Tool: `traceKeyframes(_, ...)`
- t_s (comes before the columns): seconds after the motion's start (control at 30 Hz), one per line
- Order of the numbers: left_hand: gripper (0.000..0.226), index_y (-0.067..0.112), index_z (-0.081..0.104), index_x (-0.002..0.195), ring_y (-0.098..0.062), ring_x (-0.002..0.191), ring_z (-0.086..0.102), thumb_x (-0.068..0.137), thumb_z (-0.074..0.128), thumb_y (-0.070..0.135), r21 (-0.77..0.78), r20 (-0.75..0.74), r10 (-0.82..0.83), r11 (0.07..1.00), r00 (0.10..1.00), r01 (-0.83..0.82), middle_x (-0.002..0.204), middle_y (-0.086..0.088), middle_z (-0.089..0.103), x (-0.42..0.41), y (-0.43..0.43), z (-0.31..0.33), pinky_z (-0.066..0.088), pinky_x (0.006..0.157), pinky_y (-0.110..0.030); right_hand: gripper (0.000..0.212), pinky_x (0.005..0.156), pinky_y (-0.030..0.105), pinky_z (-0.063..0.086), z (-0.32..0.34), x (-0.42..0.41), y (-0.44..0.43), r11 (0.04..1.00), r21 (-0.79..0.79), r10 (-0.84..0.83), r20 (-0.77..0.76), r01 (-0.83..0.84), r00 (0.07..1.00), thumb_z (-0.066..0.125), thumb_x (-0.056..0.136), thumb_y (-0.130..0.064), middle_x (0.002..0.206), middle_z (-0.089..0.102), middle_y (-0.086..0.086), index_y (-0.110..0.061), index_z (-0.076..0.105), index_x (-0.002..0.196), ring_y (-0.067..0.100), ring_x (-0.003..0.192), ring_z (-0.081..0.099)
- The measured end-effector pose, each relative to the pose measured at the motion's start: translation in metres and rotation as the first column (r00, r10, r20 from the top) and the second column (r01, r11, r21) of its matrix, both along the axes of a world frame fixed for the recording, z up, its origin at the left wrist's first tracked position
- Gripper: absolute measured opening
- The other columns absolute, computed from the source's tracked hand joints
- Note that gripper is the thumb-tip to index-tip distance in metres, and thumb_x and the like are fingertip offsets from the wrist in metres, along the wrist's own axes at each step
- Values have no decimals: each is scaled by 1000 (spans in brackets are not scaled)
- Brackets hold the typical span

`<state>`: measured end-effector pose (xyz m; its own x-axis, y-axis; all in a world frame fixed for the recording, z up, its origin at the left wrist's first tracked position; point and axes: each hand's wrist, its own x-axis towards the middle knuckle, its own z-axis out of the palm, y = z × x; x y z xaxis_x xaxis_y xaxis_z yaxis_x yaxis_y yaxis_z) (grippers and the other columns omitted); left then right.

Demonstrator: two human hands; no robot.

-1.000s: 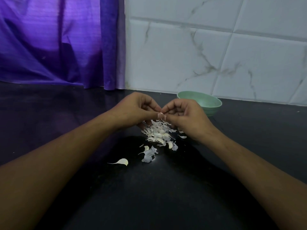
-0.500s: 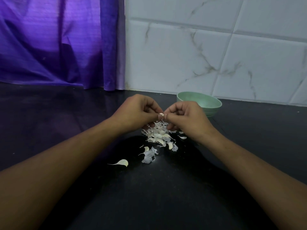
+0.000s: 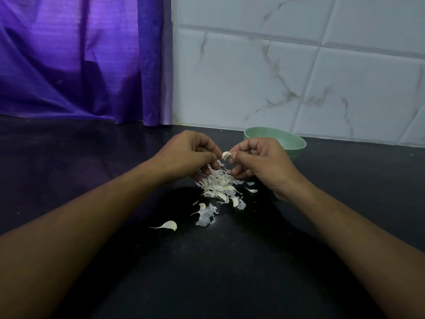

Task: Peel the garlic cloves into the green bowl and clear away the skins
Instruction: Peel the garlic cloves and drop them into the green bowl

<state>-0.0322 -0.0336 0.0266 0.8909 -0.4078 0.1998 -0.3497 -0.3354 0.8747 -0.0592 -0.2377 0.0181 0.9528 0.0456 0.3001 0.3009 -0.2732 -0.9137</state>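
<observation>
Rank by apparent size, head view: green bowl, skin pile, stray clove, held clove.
1. skin pile and green bowl: alike, unranked; the bowl is farther and partly hidden by the right hand.
2. stray clove
3. held clove

Single wide-angle head-worn view, forward and down, close over the black counter (image 3: 230, 277), toward the tiled wall (image 3: 299, 77)

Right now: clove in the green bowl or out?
Out. The left hand and right hand pinch the garlic clove between them above the skin pile, in front of the green bowl.
</observation>
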Motion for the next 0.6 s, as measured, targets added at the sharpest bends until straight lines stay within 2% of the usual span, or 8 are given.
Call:
traceKeyframes(0.03,9,11,72,106,-23,75,73,98,70,14,-9,12,-2,1000,1000,2,90,-9,79,-1,0,1,62,61,-34,4,64,36,62,0,0,0,1000,-8,7,1,-7,1000,67,94,2,76,74,11,1,71,95,20,63,71)
traceKeyframes(0.13,27,13,73,106,-20,71,74,88,81,32,3,46,-2,1000,999,2,87,-9,77,-2,-1,1,63,61,-35,2,63,34,62,-1,-1,3,999,-23,26,-1,-26,1000,74,93,-4,76,75,13,-3,72,93,21,64,72)
traceKeyframes(0.23,20,7,74,100,-17,67,72,90,80,23,23,61,-6,1000,998,5,81,-9,77,-2,-2,1,62,58,-33,4,63,31,63,-2,0,3,998,-40,55,7,-55,998,70,96,-4,86,76,21,-6,72,92,21,66,72)
traceKeyframes(0.37,18,-4,70,104,-15,63,66,98,70,13,-70,-36,-36,997,999,33,88,-13,77,-1,-2,3,57,52,-25,5,64,31,61,-1,0,2,996,-25,88,-1,-88,996,66,98,-4,86,75,15,-5,70,95,19,66,71)
traceKeyframes(0.5,15,1,70,103,-16,68,67,99,68,15,-34,-34,-51,998,998,50,91,-14,77,1,0,2,58,56,-28,7,64,33,60,0,1,0,997,-43,64,-6,-64,998,64,100,-5,80,73,7,-7,68,95,18,65,71)
traceKeyframes(0.6,11,6,71,100,-17,70,68,98,70,17,41,-15,-66,997,998,67,84,-8,76,2,1,0,58,56,-30,9,67,39,60,0,3,-2,999,-46,-14,21,15,1000,61,102,-5,76,71,2,-8,67,95,17,62,70)
